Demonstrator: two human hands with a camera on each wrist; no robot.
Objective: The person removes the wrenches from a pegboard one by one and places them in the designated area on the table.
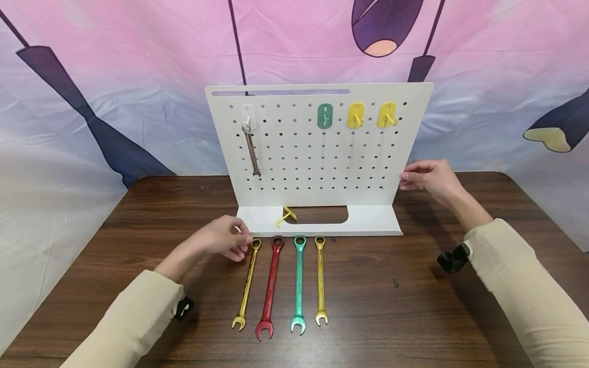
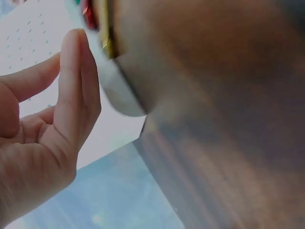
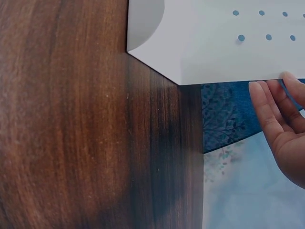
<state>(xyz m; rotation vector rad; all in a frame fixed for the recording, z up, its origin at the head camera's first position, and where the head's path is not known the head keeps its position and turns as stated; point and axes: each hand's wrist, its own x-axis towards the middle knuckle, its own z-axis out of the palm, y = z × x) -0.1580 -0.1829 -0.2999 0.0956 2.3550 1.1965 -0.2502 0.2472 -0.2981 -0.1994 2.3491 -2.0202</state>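
A white pegboard [image 1: 317,153] stands upright on its base at the back of the table. My right hand [image 1: 432,179] is at its right side edge, pinching it, with the thumb against the edge in the right wrist view. My left hand [image 1: 223,237] is by the base's front left corner, fingertips close to the ring end of a gold wrench [image 1: 248,281]. In the left wrist view its fingers [image 2: 71,90] look fairly straight and hold nothing. To the right lie a red wrench [image 1: 271,286], a green wrench [image 1: 299,281] and another gold wrench [image 1: 320,278].
A small silver wrench [image 1: 251,151] hangs from a white hook [image 1: 248,115]. Farther right on the board are a green hook [image 1: 324,116] and two yellow hooks [image 1: 355,115]. A loose yellow hook [image 1: 286,216] lies on the base by its cutout. Patterned cloth hangs behind the table.
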